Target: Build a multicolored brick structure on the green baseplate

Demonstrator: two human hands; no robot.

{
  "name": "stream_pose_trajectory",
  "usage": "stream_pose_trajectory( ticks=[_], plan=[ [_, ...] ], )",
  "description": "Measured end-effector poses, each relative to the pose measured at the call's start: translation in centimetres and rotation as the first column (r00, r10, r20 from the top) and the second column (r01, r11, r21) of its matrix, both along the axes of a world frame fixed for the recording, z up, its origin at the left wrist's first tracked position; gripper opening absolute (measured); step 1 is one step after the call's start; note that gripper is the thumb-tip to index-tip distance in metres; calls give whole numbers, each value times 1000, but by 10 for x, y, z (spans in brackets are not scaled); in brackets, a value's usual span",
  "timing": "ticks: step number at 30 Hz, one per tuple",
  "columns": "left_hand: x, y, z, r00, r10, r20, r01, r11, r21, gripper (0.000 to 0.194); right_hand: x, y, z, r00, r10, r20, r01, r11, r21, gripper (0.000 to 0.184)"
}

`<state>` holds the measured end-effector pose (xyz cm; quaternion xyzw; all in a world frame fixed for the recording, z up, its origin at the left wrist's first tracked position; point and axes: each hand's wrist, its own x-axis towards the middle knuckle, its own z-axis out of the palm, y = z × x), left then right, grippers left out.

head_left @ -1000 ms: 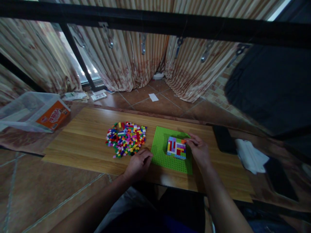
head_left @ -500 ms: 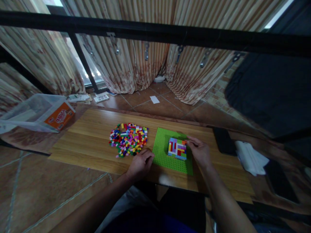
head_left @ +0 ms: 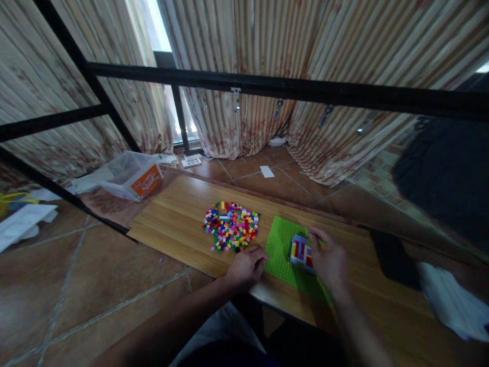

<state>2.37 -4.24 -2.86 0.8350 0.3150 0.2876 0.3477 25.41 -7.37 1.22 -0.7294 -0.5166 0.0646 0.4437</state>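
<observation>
A green studded baseplate (head_left: 278,239) lies on the wooden board, and a small block built of multicoloured toy bricks (head_left: 300,250) stands on it. My right hand (head_left: 330,257) is bent over the block's right side and covers part of it. Its fingers are drawn together by the far right corner; whatever they pinch is hidden. My left hand (head_left: 246,266) rests closed by the plate's left edge, thumb and fingers together, and I cannot make out anything in it. Just beyond it is a pile of loose toy bricks (head_left: 233,227) in many colours.
A clear plastic bin (head_left: 132,176) with an orange label stands past the board's (head_left: 171,214) far left end. On the right are a black phone-like object (head_left: 393,257) and white papers (head_left: 454,295). A dark metal rail (head_left: 267,84) crosses before striped curtains (head_left: 248,46).
The view has swung left, so everything sits further right. My right hand has moved further over the brick block and hides more of it. My left hand stays closed beside the plate.
</observation>
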Motion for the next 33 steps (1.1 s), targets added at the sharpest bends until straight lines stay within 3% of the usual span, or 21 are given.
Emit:
stream_pose_trajectory(
  ticks=[4,10,15,24,33],
  plan=[
    [1,0,-2,1000,2,18,-2,1000,7,15,-42,33,6,970,209,122,-201,977,-75,30],
    [2,1,-8,998,-4,69,4,1000,9,17,-80,81,-15,864,439,248,-371,886,-276,35],
    [2,1,-10,997,-10,71,11,1000,-2,16,-86,93,-24,831,484,273,-398,861,-315,37],
    [1,1,-3,997,-20,69,21,1000,-12,16,-71,79,-24,817,495,295,-373,845,-383,31],
    [0,1,-5,997,-24,77,22,999,24,15,-76,78,-25,825,495,271,-383,844,-376,19]
  ],
)
